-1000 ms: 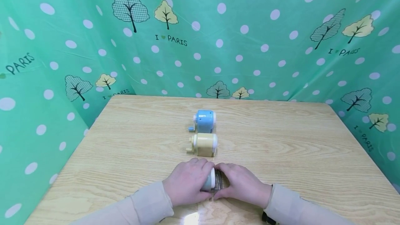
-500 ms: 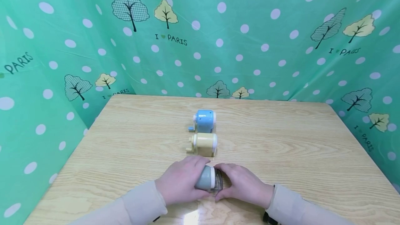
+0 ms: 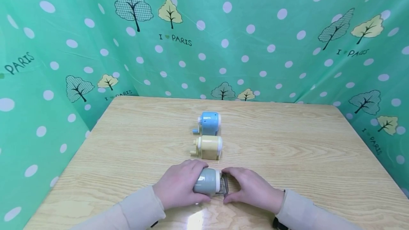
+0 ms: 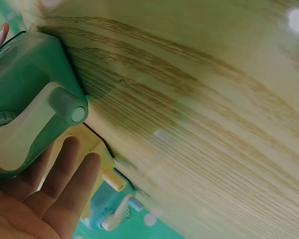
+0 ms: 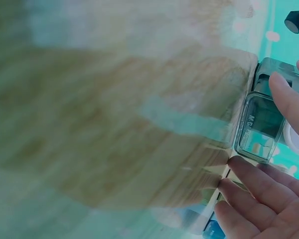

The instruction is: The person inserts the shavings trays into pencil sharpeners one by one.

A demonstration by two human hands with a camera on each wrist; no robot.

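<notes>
A grey-green crank pencil sharpener [image 3: 205,181] lies near the front of the table. My left hand [image 3: 179,185] holds its body from the left, thumb on the near side and fingers on the far side. In the left wrist view its pale crank [image 4: 27,127] points out past the fingers. My right hand [image 3: 252,189] pinches the clear shavings drawer [image 3: 225,184] at the right end between thumb and fingers. Part of the drawer stands out of the body. The right wrist view shows lettering on the drawer's clear face [image 5: 259,129].
A cream pencil sharpener [image 3: 210,147] stands just beyond the hands, with a blue one [image 3: 210,122] behind it, cranks to the left. They share a wood-grain table [image 3: 287,134]. A green dotted cloth [image 3: 204,45] hangs along the back and sides.
My left hand has slid left, uncovering more of the grey-green sharpener's body. My right hand has shifted slightly right, with more of the drawer showing. The other two sharpeners have not moved.
</notes>
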